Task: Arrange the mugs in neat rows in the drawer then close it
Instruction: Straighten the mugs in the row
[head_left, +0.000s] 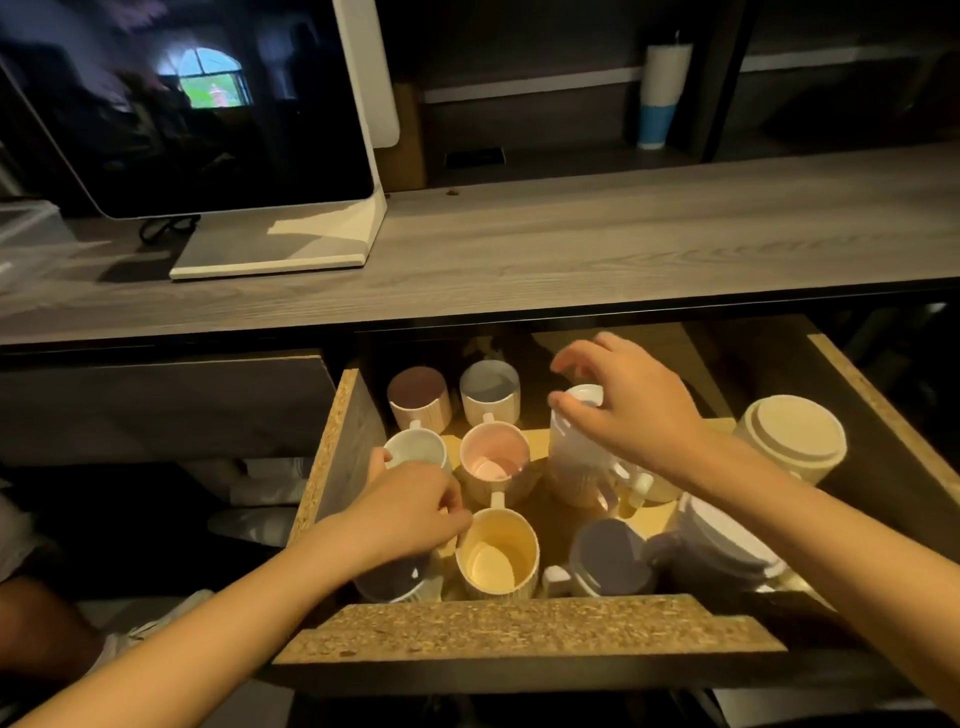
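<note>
The open drawer (332, 462) holds several mugs. On the left stand two neat columns: a brown-lined mug (418, 398), a grey-lined mug (490, 391), a white mug (415, 451), a pink-lined mug (494, 458) and a yellow-lined mug (497, 554). My left hand (410, 512) rests between the white and yellow mugs, fingers pinching the yellow mug's rim. My right hand (631, 408) grips the top of a tall white upside-down mug (576, 457). A purple-lined mug (395, 577) sits partly hidden under my left wrist.
At the right of the drawer lie a cream overturned mug (792, 436), a white overturned mug (727, 551) and a purple-bottomed mug (610, 558). The drawer's chipboard front (519, 629) is near me. A monitor (208, 104) stands on the grey counter (623, 244).
</note>
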